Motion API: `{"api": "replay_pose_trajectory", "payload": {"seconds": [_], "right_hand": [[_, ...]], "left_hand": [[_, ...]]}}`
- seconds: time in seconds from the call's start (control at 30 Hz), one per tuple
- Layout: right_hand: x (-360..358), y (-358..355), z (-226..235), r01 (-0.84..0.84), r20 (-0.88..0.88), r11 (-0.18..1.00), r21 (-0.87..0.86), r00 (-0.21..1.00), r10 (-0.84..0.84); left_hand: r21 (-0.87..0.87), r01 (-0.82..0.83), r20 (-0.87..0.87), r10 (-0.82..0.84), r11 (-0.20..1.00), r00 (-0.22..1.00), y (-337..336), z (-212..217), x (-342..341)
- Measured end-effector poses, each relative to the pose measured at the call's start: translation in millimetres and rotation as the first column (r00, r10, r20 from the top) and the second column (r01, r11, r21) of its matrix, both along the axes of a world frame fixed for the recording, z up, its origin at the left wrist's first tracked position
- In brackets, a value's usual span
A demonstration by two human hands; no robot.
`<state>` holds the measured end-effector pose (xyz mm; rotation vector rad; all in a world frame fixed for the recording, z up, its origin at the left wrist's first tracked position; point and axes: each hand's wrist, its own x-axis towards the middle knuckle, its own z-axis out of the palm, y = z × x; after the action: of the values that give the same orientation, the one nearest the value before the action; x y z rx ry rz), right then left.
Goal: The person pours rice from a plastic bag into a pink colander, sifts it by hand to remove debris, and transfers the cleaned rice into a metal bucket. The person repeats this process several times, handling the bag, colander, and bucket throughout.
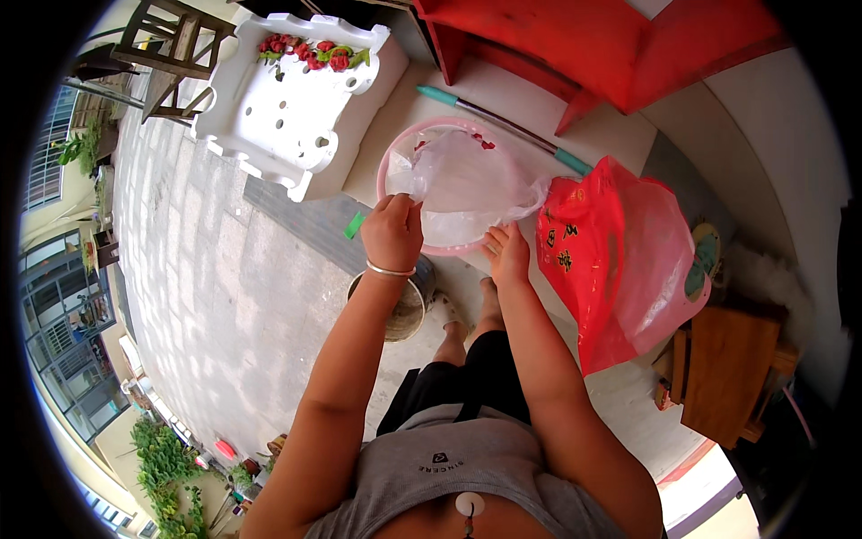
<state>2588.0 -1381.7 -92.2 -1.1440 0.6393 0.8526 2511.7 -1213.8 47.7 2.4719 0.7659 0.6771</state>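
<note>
A clear plastic bag (471, 175) lies loosely spread inside a round pink basin (388, 162) in front of me. My left hand (392, 235), with a pale bracelet at the wrist, is closed in a pinch on the bag's near left edge. At its near right edge, the fingers of my right hand (508, 253) are bent against the thin plastic and appear to pinch it. Small red bits show near the basin's far side. Immediately right of the basin rests a large red plastic bag (588, 242), partly see-through.
A white foam box (296, 108) with red-and-green plant pieces (314, 54) stands far left. Behind the basin lies a pole with teal ends (503, 124). A bucket (409, 310) sits below my left forearm. Red furniture (557, 45) and a wooden stool (729, 373) border the right.
</note>
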Motion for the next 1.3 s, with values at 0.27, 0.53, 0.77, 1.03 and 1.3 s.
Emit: {"api": "replay_pose_trajectory", "payload": {"seconds": [0.27, 0.53, 0.77, 1.03, 1.3], "right_hand": [[-17, 34, 103, -0.223, 0.665, 0.918, -0.329, 0.635, 0.393], [9, 11, 58, -0.099, 0.460, 0.973, -0.208, 0.868, 0.186], [20, 9, 55, -0.079, 0.414, 0.989, -0.128, 0.901, 0.126], [37, 10, 91, -0.012, 0.490, 1.000, -0.016, 0.871, 0.018], [40, 28, 154, 0.077, 0.532, 0.981, 0.178, 0.831, -0.162]], "left_hand": [[-0.106, 0.370, -0.130, -0.382, 0.923, 0.915, -36, -40, -6], [-0.314, -0.282, -0.174, 0.238, 0.906, 0.956, 61, -120, -7], [-0.515, -0.416, -0.409, 0.211, 0.749, 0.888, 121, -170, 28], [-0.729, -0.325, -0.143, 0.330, 0.603, 0.933, 143, -114, 22], [-0.875, -0.066, 0.089, 0.293, 0.480, 0.952, 144, -9, 15]]}}
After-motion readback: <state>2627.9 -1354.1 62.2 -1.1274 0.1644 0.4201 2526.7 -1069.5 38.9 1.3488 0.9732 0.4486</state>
